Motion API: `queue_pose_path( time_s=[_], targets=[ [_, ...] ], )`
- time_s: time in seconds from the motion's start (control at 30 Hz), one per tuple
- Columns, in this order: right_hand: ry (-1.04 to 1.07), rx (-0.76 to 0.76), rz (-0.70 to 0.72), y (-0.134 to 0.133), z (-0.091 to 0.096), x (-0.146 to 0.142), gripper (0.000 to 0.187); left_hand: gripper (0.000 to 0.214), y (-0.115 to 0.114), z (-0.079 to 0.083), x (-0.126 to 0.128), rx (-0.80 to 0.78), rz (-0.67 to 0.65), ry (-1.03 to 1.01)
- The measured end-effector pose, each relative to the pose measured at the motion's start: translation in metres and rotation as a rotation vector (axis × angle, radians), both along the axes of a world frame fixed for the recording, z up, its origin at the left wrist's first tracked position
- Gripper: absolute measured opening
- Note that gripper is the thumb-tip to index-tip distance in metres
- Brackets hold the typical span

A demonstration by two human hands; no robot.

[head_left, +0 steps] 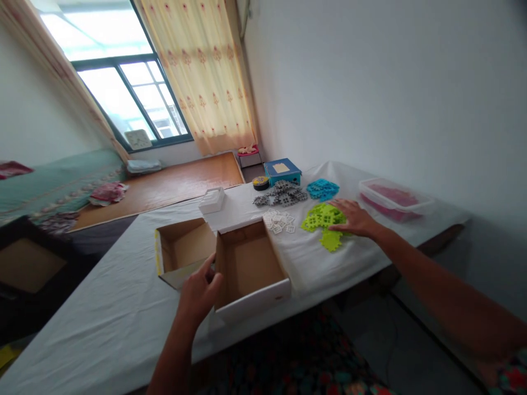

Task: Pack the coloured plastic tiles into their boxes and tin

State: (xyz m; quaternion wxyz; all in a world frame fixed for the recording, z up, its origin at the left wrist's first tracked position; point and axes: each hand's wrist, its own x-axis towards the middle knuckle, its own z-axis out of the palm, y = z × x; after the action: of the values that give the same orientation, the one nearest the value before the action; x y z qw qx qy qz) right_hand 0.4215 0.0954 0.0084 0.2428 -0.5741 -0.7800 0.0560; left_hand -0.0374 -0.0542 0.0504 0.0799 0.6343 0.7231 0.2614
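Observation:
My left hand [200, 293] rests against the left wall of an empty white cardboard box [251, 274], thumb over its rim and fingers outside, near the front edge of the white-covered table [102, 318]. A second empty box [181, 249] lies just to its left. My right hand [354, 218] lies flat with fingers spread on a heap of lime-green plastic pieces [323, 222]. Beside that heap are white pieces [279, 220], grey pieces [282, 193] and blue pieces [323, 189].
A clear tub with pink pieces [395, 198] stands at the right by the wall. A blue box [282, 171], a tape roll [261, 182] and a small white box [212, 199] sit at the table's far side. Behind lie a wooden platform [164, 186] and a window.

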Motion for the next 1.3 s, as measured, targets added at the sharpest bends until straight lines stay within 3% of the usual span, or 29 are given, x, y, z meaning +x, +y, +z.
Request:
queue_pose_path(
  time_s=[0.13, 0.23, 0.4, 0.57, 0.77, 0.9, 1.13, 1.3],
  targets=[
    [-0.244, -0.146, -0.067, 0.044, -0.025, -0.002, 0.107, 0.058, 0.016, -0.005, 0.006, 0.021, 0.023, 0.001],
    [-0.279, -0.238, 0.035, 0.064, -0.022, -0.005, 0.108, 0.058, 0.020, -0.010, 0.001, 0.073, 0.017, -0.088],
    [-0.300, -0.285, 0.182, 0.080, -0.009, 0.001, 0.094, 0.060, 0.015, -0.028, -0.011, 0.219, 0.043, -0.253],
    [-0.324, -0.241, 0.163, 0.087, -0.004, 0.010, 0.081, 0.050, 0.025, -0.028, -0.017, 0.346, 0.022, -0.246],
    [-0.390, -0.178, 0.112, 0.091, 0.004, 0.009, 0.074, 0.038, 0.084, -0.006, -0.014, 0.432, -0.122, -0.245],
    [-0.387, -0.125, 0.074, 0.087, 0.003, 0.005, 0.071, 0.036, 0.113, -0.014, -0.011, 0.455, -0.145, -0.392],
    [-0.373, -0.051, -0.064, 0.082, -0.001, 0.011, 0.067, 0.033, 0.110, -0.043, -0.015, 0.612, -0.114, -0.583],
    [-0.254, -0.018, -0.125, 0.076, 0.027, 0.002, 0.058, 0.032, 0.104, -0.043, -0.010, 0.640, -0.127, -0.598]
  ],
)
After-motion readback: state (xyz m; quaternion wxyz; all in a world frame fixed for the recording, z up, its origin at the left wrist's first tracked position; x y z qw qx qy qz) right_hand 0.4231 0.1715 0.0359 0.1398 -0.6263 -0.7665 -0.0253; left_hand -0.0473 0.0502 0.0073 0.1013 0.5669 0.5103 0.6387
